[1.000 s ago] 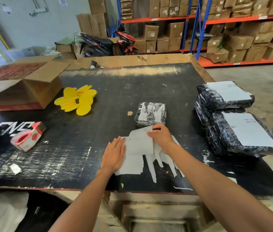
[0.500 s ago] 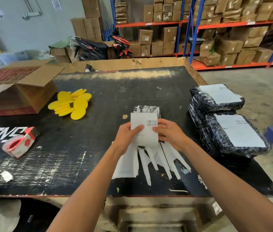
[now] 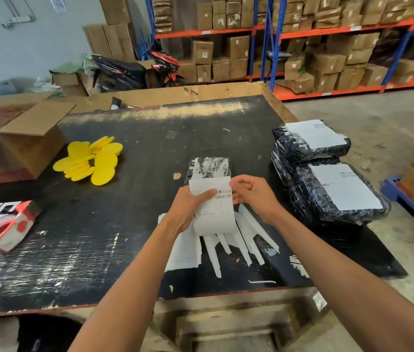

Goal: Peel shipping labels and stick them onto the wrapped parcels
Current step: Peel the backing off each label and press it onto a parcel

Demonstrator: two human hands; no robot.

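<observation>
I hold a white shipping label [image 3: 213,208] with a barcode above the black table [image 3: 129,224]. My left hand [image 3: 188,209] grips its left side, thumb on its face. My right hand [image 3: 251,196] pinches its upper right edge by the barcode. Just beyond the label lies a small black-wrapped parcel [image 3: 209,166], partly hidden by it. Under my hands lie white backing sheets and peeled strips [image 3: 226,247]. Two larger black-wrapped parcels [image 3: 328,189] with white labels on top are stacked at the table's right edge.
An open cardboard box [image 3: 30,138] sits at the left, yellow discs [image 3: 91,161] beside it. A red-and-white tape dispenser [image 3: 7,224] lies near the left front. Shelves of cartons and a parked motorbike [image 3: 134,69] stand behind. A blue pallet [image 3: 409,199] is at the right.
My hands lifted one label off the pile of sheets on the table and brought it up between them. The left hand went from flat on the sheets to gripping the label.
</observation>
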